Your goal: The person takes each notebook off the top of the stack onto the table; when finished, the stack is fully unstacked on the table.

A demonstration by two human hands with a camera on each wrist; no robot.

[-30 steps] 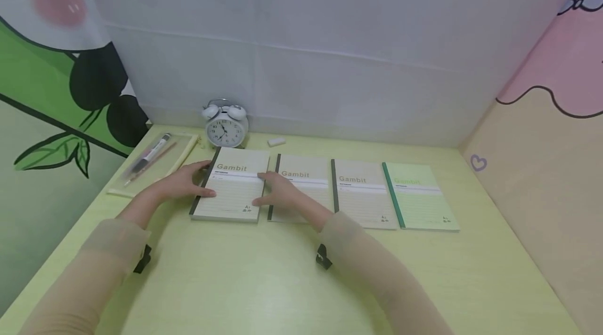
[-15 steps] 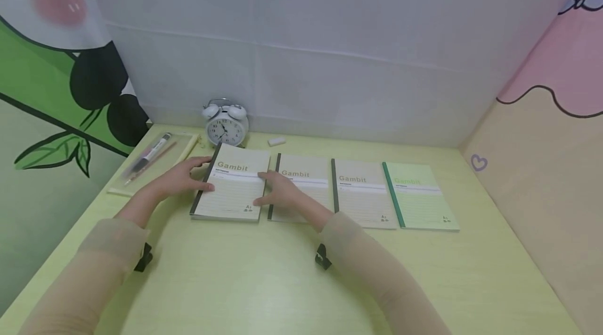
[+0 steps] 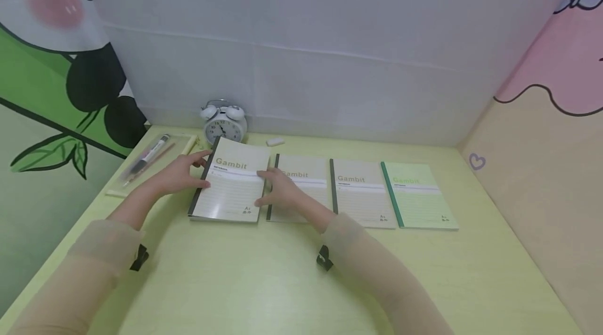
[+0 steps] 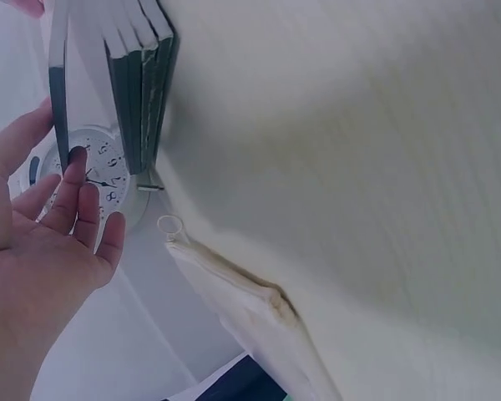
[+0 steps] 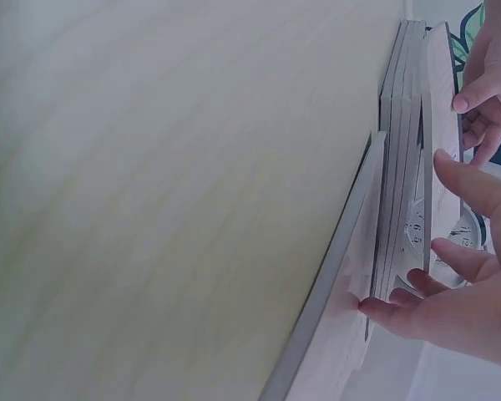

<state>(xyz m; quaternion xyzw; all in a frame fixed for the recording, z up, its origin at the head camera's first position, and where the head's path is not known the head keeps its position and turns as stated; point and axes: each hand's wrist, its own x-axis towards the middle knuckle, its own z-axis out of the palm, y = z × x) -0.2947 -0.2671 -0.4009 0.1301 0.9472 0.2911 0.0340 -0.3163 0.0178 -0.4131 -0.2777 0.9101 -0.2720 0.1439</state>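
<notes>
A white notebook with a dark spine and "Gambit" on its cover is tilted up at its far end, its near end low over a stack of notebooks. My left hand pinches its spine side, thumb on the cover and fingers beneath. At its right edge, my right hand holds it between thumb and fingers. The right wrist view shows a gap between the raised notebook and the stack; a lower right fingertip reaches the neighbouring notebook.
Two more white notebooks and a green notebook lie in a row to the right. Behind the stack stand a white alarm clock and an eraser. A clear zip pouch with pens lies at left.
The top notebook's far end has risen from the stack and now covers the clock's lower part. My left hand has moved slightly up and left with it; the right hand stays nearly still.
</notes>
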